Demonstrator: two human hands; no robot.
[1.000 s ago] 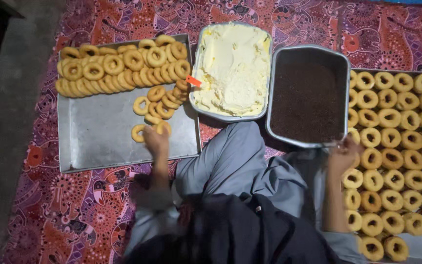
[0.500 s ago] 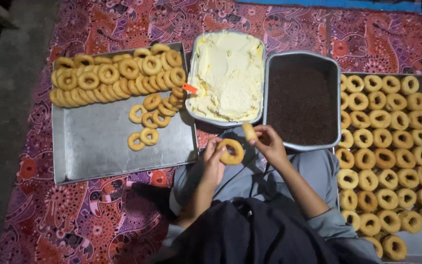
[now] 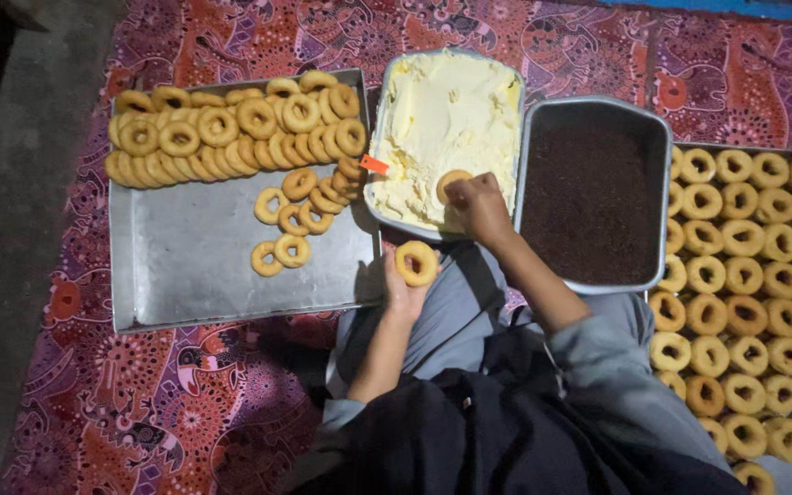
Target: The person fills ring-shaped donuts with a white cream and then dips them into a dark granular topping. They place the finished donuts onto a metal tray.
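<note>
My left hand point(image 3: 402, 291) holds a ring doughnut point(image 3: 416, 262) upright over my lap, just in front of the trays. My right hand point(image 3: 480, 207) reaches into the metal tub point(image 3: 379, 128) of pale yellow cream point(image 3: 442, 105) and presses a second doughnut piece point(image 3: 452, 182) against the cream near the tub's near edge. A small orange tool point(image 3: 375, 165) sticks out of the cream at the tub's left rim.
A deep metal pan point(image 3: 663, 124) of dark brown sprinkles point(image 3: 588, 202) stands right of the cream. On the left, a flat steel tray point(image 3: 185, 275) carries rows of ring doughnuts point(image 3: 231, 128). Several more doughnuts point(image 3: 753, 275) fill a tray on the right. A red patterned cloth point(image 3: 139, 403) lies underneath.
My left hand left the left tray and my right hand left the right tray; they met over my lap with a doughnut. Now the right hand has gone forward into the cream.
</note>
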